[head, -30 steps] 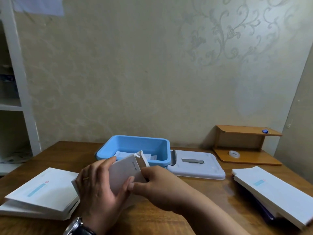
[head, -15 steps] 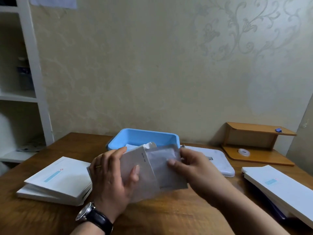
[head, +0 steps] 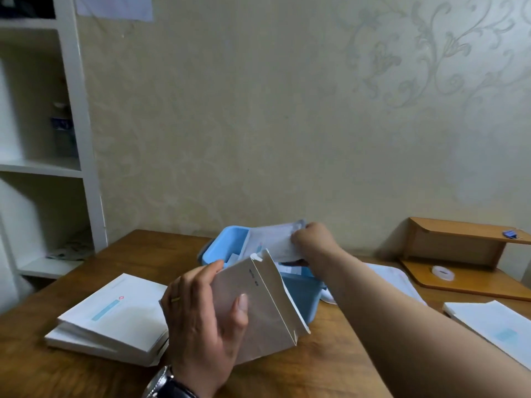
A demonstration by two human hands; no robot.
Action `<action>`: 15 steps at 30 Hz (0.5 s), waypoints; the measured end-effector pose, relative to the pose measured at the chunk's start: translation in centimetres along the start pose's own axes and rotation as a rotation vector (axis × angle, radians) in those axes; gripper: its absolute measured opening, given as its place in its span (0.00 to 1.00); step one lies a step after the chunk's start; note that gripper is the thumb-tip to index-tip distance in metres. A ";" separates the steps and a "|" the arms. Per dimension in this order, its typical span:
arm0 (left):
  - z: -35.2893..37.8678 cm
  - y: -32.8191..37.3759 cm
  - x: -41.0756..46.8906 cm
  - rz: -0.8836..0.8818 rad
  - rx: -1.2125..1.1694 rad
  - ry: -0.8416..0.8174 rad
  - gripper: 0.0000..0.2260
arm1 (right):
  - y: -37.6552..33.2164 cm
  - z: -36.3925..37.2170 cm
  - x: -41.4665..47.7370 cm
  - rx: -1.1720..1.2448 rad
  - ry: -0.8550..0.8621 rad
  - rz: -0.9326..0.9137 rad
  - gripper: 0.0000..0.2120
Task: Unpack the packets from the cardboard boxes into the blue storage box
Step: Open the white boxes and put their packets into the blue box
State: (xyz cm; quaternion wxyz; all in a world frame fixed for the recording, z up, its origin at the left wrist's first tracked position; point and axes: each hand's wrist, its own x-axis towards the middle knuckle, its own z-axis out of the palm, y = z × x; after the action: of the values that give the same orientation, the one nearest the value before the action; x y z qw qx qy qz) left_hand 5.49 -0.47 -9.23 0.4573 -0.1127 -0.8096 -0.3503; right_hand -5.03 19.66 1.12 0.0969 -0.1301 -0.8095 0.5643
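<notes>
Counter (head: 330, 363), left: stack of flat white boxes (head: 115, 317). Left hand (head: 201, 320) grips an opened cardboard box (head: 258, 308), long axis near-upright, flap end up. Behind: blue storage box (head: 301, 297). Right hand (head: 314, 239) pinches a packet (head: 270, 242), lengthwise left-right, above the storage box.

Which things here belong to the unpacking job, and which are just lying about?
Job: blue storage box, packet in right hand, opened cardboard box in left hand, left box stack, right box stack.
Lying about: wooden stand, tape roll, blue clip, white shelving.
</notes>
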 end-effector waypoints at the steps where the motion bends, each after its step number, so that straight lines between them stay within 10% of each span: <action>1: 0.0 0.0 0.1 0.003 0.001 -0.002 0.27 | -0.1 0.9 0.1 -0.167 -0.040 0.024 0.15; 7: 0.4 -0.2 0.0 0.076 0.036 -0.036 0.27 | -2.2 2.0 -1.7 -0.790 -0.186 0.066 0.21; 15: 0.3 0.2 0.1 0.090 0.013 -0.020 0.27 | 0.0 1.7 0.9 -0.604 -0.196 0.056 0.09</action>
State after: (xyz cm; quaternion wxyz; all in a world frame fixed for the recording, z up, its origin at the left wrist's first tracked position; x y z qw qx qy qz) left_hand 5.36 -0.09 -9.17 0.4652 -0.1498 -0.8106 -0.3228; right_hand -6.36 18.39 0.52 -0.0400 -0.1203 -0.9419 0.3109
